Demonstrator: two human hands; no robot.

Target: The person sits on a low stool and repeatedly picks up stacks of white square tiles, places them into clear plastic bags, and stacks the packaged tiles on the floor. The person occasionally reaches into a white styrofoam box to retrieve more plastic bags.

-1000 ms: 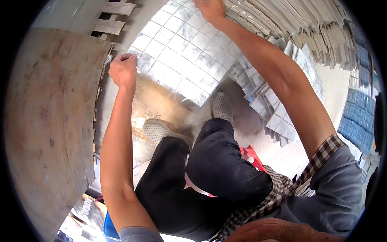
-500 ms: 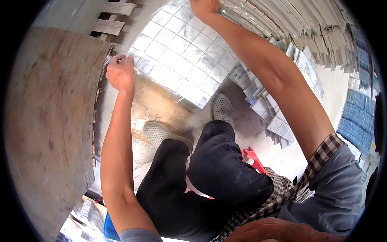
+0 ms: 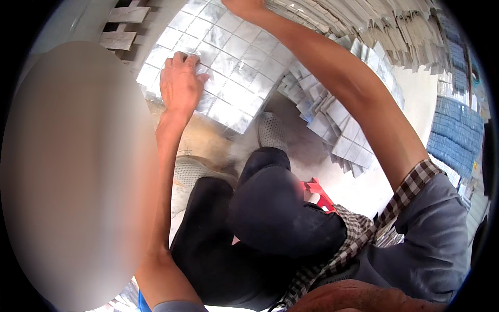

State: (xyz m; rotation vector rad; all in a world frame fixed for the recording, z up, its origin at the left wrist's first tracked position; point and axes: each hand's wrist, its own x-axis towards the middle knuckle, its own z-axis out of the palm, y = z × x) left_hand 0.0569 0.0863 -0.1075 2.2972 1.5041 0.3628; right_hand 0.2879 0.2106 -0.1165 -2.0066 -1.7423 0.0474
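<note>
A sheet of square white-and-grey marble mosaic tiles lies in front of me, with shiny clear plastic film over part of it. On its left part rests my left hand, the fingers bent and the thumb spread away from them. No object shows in that hand. My right hand is at the sheet's far edge, cut off by the top of the picture, so its fingers are hidden. Beneath the sheet's near side is a tan cardboard surface.
Stacked marble mosaic sheets stand right of my feet. Behind them are rows of pale stacked sheets; blue bundles are at far right. A red plastic stool is by my leg. Wooden slats lie upper left. A large blur covers the left.
My left hand has moved right from beside the sheet's left edge onto the tiles, and its closed fingers have loosened. The whole view has shifted slightly; my right hand stays at the far edge.
</note>
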